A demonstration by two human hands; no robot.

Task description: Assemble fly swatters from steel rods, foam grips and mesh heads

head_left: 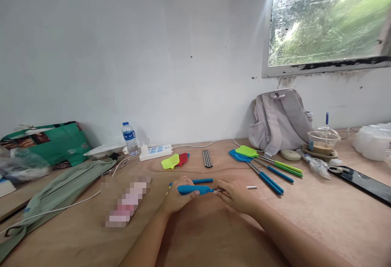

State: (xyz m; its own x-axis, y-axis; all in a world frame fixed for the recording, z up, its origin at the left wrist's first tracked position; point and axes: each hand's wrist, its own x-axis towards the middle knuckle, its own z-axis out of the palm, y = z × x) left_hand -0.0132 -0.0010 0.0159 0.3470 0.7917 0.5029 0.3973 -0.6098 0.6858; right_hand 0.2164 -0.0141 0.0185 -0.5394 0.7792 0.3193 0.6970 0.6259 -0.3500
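Note:
My left hand is closed around a blue fly swatter head, held sideways with its neck toward the right. At that neck, the fingers of my right hand pinch a thin silver metal rod. A silver rod end shows beyond my right hand; whether it is the same rod I cannot tell. Just behind my left hand is a blue handle, partly hidden by the fingers. Several metal tubes lie side by side farther back. Yellow-green and red swatter heads lie left of them.
Assembled blue and green swatters fan out at the right. Behind are a backpack, a lidded cup and a dark phone-like slab. A power strip, water bottle, grey-green cloth bag and green bag stand left.

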